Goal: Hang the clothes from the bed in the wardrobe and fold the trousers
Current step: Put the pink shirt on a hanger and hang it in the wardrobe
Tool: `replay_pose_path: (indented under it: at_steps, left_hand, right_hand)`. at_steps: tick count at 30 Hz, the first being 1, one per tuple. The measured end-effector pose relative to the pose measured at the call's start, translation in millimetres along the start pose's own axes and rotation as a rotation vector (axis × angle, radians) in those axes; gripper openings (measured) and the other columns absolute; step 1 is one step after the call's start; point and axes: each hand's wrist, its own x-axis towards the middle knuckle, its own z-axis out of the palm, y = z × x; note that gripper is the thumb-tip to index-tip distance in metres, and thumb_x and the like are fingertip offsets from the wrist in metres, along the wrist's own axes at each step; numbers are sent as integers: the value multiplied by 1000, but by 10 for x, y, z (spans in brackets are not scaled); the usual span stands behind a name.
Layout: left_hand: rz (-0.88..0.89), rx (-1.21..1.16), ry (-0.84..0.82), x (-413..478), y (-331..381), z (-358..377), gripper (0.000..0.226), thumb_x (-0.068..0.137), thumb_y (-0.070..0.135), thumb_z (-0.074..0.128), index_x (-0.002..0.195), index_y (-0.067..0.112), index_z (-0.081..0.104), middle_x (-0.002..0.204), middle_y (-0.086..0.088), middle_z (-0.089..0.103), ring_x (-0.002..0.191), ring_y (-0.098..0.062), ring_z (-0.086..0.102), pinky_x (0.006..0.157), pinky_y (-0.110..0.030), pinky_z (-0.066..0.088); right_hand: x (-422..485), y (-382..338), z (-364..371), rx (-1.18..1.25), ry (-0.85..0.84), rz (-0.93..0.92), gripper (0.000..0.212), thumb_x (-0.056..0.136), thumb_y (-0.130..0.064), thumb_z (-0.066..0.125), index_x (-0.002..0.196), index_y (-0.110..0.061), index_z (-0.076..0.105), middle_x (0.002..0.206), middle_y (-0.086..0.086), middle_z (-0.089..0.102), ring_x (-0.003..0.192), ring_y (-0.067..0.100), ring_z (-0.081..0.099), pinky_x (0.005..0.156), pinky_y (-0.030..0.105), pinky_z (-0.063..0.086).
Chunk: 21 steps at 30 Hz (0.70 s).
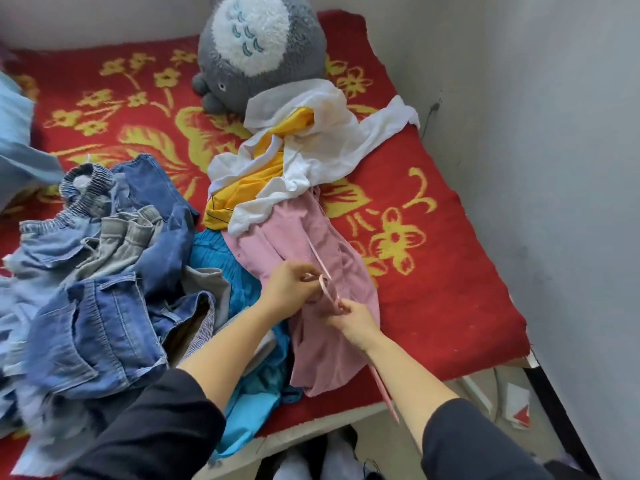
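Obs. Long pink woven garment (332, 341) lies flat on the bed (450, 271) (red blanket, yellow flower pattern). Its long axis runs from the white-and-yellow crumpled tops (311, 157) at the far end down to the near bed edge, slanting slightly toward the person's right.

Thin pink ribbon tie (315, 252) runs along that same axis on top of the garment. One tail trails off the near edge of the bed, past the right forearm.

Left hand (294, 282): fingers curled, pinching a loop of the ribbon over the garment's middle.

Right hand (356, 320): fingers curled, pinching the ribbon just nearer the person and to the right. The two hands are close together, with a short span of ribbon between them.

Key relation: the work point sits directly under both hands, mid-length on the garment. Neither hand has any reach to make. The free upper length of ribbon lies beyond the left hand, so the left is better placed to feed or pull it; the hanging tail is on the right hand's side.

Judgement: the ribbon is being tied or undone, cannot tell which, before the garment can be lifted for hanging.

Heap of blue denim trousers (104, 289) lies to the left, nearer the left arm, not yet folded.
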Motion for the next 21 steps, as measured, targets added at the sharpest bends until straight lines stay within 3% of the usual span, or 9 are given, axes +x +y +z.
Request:
replay_pose_path:
  at_steps: [2, 4, 6, 9, 11, 13, 16, 18, 21]
  left_hand:
    - [30, 40, -60, -17, 152, -106, 10, 81, 16, 70, 78, 25, 72, 68, 9, 67, 62, 2, 59, 62, -16, 48]
    - [42, 195, -89, -24, 240, -235, 15, 78, 18, 73, 77, 31, 65, 68, 13, 60, 66, -3, 56, 64, -20, 45]
    - [39, 372, -114, -47, 299, -361, 22, 75, 22, 77, 88, 31, 61, 70, 17, 53, 68, -7, 51, 64, -25, 41]
    - [45, 465, -68, -91, 399, -486, 20, 78, 12, 67, 79, 31, 64, 70, 16, 58, 65, -5, 50, 63, -28, 39]
    - [14, 433, 37, -114, 490, -517, 28, 80, 8, 58, 56, 22, 53, 57, 7, 53, 57, -11, 43, 59, -37, 40]
    - [-1, 391, 81, -140, 641, -528, 27, 77, 9, 59, 55, 19, 49, 58, 3, 50, 64, -16, 44, 62, -36, 42]
    - [-6, 394, 47, -212, 928, -490, 4, 70, 23, 59, 69, 20, 58, 81, -7, 62, 86, -28, 56, 74, -34, 45]
    - [-22, 305, 33, -243, 1081, -457, 26, 67, 36, 56, 80, 16, 66, 89, -9, 68, 91, -29, 61, 80, -36, 49]
    - [-35, -69, 173, -235, 1358, -562, 22, 84, 15, 58, 104, 21, 67, 109, -2, 65, 108, -25, 60, 94, -37, 50]
  right_hand:
    - [4, -105, -45, -30, 68, -44, 18, 87, 2, 54, 75, -6, 66, 73, 3, 55, 75, 18, 48, 65, 28, 38]
    - [-8, -301, -172, -19, 121, -95, 14, 84, 6, 50, 84, 7, 64, 79, 8, 56, 76, 20, 49, 69, 31, 40]
    - [-40, -557, -335, -33, 144, -148, 12, 82, 6, 50, 78, 2, 61, 80, 9, 58, 80, 25, 53, 75, 35, 44]
    - [-164, -958, -581, -5, 147, -197, 16, 81, 8, 50, 78, 0, 63, 72, 5, 55, 71, 19, 50, 63, 28, 42]
    - [-276, -1188, -721, -9, 131, -240, 11, 81, 6, 54, 80, 7, 65, 71, 8, 54, 68, 18, 47, 59, 30, 36]
    - [-391, -1384, -856, 6, 126, -291, 15, 80, 2, 59, 84, 16, 64, 75, 10, 54, 72, 20, 46, 62, 34, 34]
    - [-611, -1676, -1012, 90, 108, -355, 33, 79, -7, 68, 94, 21, 58, 81, 10, 55, 76, 21, 48, 64, 35, 35]
    - [-782, -1893, -1094, 165, 56, -412, 39, 75, -12, 74, 96, 18, 62, 85, 14, 63, 77, 24, 57, 68, 38, 44]
    - [-997, -2209, -1296, 117, -30, -498, 29, 69, -7, 79, 95, 6, 72, 96, 17, 72, 87, 29, 69, 81, 40, 55]
